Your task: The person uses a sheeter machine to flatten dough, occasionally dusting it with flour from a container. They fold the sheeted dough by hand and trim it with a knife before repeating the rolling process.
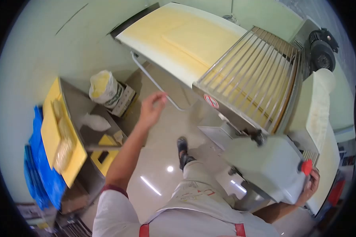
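My left hand (151,108) hangs in the air over the floor, left of the dough sheeter. Its fingers are loosely bent and apart, with nothing in them. My right hand (313,185) rests against the end of the grey machine housing (265,166), just below a red knob (306,167). Its fingers lie along the housing edge, partly hidden. A wide yellow dough sheet (201,43) lies on the sheeter's white belt (174,73) and runs under the metal bar guard (249,75).
At the left, a wrapped roll (64,146) lies on a yellow board (76,168) beside blue plastic (47,166). An open white sack (106,89) stands in a box by the wall. A bent metal leg (154,81) reaches below the belt. A motor (322,55) sits at the far right.
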A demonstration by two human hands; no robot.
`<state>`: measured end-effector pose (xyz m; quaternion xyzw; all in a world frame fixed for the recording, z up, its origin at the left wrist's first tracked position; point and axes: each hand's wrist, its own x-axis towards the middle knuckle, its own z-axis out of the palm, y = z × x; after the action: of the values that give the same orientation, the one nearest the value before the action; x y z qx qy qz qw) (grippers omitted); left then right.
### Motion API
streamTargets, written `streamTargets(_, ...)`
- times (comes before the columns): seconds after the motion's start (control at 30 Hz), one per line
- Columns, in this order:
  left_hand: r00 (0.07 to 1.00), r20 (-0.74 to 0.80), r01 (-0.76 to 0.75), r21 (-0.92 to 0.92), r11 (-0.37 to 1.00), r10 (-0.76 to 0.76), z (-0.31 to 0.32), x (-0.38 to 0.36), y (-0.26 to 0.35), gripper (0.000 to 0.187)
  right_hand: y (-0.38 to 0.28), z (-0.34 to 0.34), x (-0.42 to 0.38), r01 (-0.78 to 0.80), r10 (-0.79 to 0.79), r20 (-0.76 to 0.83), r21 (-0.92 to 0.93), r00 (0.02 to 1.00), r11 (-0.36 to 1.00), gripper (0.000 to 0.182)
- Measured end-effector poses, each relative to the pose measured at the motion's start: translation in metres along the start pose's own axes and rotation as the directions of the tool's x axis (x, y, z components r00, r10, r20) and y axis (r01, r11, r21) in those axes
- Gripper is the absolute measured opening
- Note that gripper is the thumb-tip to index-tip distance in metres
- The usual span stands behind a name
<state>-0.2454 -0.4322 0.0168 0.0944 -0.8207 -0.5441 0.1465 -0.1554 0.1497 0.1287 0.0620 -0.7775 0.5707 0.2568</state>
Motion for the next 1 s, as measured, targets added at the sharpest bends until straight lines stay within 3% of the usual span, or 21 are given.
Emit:
streamTargets(0.07,0.992,-0.069,-0.114,-0.161,0.980,0.104,-0.014,0.111,-0.021,0.026,0.003,-0.006,-0.001,-0.033,0.035,-0.023,0.056,0.999,0.998,0.040)
streamTargets(0.17,0.982,-0.070,-0.184,-0.122,0.975,0.177,-0.004,0.249,-0.047,0.031,0.003,-0.015,-0.004,-0.132,0.133,-0.023,0.013,0.991,0.991,0.039)
streamTargets(0.2,0.980,-0.070,-0.192,-0.140,0.971,0.184,0.008,0.287,-0.060,0.033,0.003,-0.013,-0.009,-0.250,0.244,-0.173,-0.013,0.954,0.968,0.040)
streamTargets(0.23,0.978,-0.081,-0.204,-0.164,0.965,0.193,0.021,0.317,-0.072,0.035,0.001,-0.012,-0.010,-0.241,0.239,-0.142,0.005,0.961,0.971,0.038)
streamTargets(0.33,0.979,0.018,-0.203,0.033,0.979,0.202,0.065,0.368,-0.084,0.042,0.002,-0.020,-0.009,-0.230,0.230,-0.055,0.002,0.972,0.973,0.039)
streamTargets(0.37,0.981,0.070,-0.179,-0.016,0.984,0.180,0.081,0.373,-0.085,0.043,0.006,-0.032,-0.012,-0.241,0.240,-0.038,-0.034,0.970,0.970,0.041)
streamTargets(0.43,0.973,0.190,-0.117,-0.091,0.989,0.133,0.119,0.362,-0.082,0.046,0.009,-0.043,-0.009,-0.258,0.254,-0.042,-0.131,0.966,0.957,0.046)
streamTargets(0.5,0.954,0.191,-0.233,-0.012,0.972,0.231,0.146,0.335,-0.076,0.051,0.007,-0.050,-0.017,-0.272,0.257,-0.090,-0.252,0.962,0.929,0.050)
streamTargets(0.53,0.953,0.168,-0.259,0.015,0.966,0.253,0.157,0.312,-0.074,0.053,0.012,-0.059,-0.024,-0.334,0.317,-0.113,-0.216,0.942,0.917,0.050)
streamTargets(0.6,0.953,0.208,-0.230,0.025,0.973,0.220,0.172,0.258,-0.066,0.059,0.002,-0.032,-0.017,-0.282,0.259,-0.130,-0.210,0.957,0.936,0.046)
streamTargets(0.67,0.938,0.263,-0.198,-0.130,0.972,0.227,0.176,0.206,-0.051,0.060,-0.001,-0.019,-0.016,-0.277,0.242,-0.171,-0.222,0.955,0.935,0.047)
streamTargets(0.7,0.930,0.321,-0.092,-0.265,0.960,0.178,0.173,0.193,-0.054,0.058,-0.001,-0.014,-0.016,-0.291,0.251,-0.202,-0.205,0.947,0.934,0.048)
streamTargets(0.73,0.912,0.386,0.023,-0.386,0.922,0.139,0.171,0.186,-0.058,0.056,0.003,-0.018,-0.016,-0.304,0.290,-0.196,-0.043,0.937,0.952,0.049)
streamTargets(0.77,0.884,0.455,0.145,-0.489,0.860,0.109,0.168,0.179,-0.056,0.054,-0.009,0.005,-0.007,-0.277,0.259,-0.246,-0.044,0.934,0.960,0.046)
streamTargets(0.8,0.882,0.467,0.182,-0.471,0.863,0.068,0.155,0.175,-0.051,0.052,-0.015,-0.002,-0.003,-0.394,0.347,-0.219,-0.236,0.912,0.888,0.049)
streamTargets(0.87,0.868,0.496,0.261,-0.423,0.868,-0.019,0.110,0.173,-0.048,0.046,-0.014,-0.002,-0.002,-0.360,0.326,-0.194,-0.180,0.925,0.915,0.050)
streamTargets(0.9,0.892,0.450,0.270,-0.453,0.850,-0.044,0.088,0.167,-0.047,0.044,-0.023,0.011,0.000,-0.330,0.284,-0.227,-0.201,0.932,0.922,0.050)
streamTargets(1.0,0.949,0.285,0.276,-0.551,0.788,-0.133,0.026,0.133,-0.045,0.041,-0.028,0.012,0.001,-0.340,0.337,-0.139,0.006,0.931,0.941,0.045)
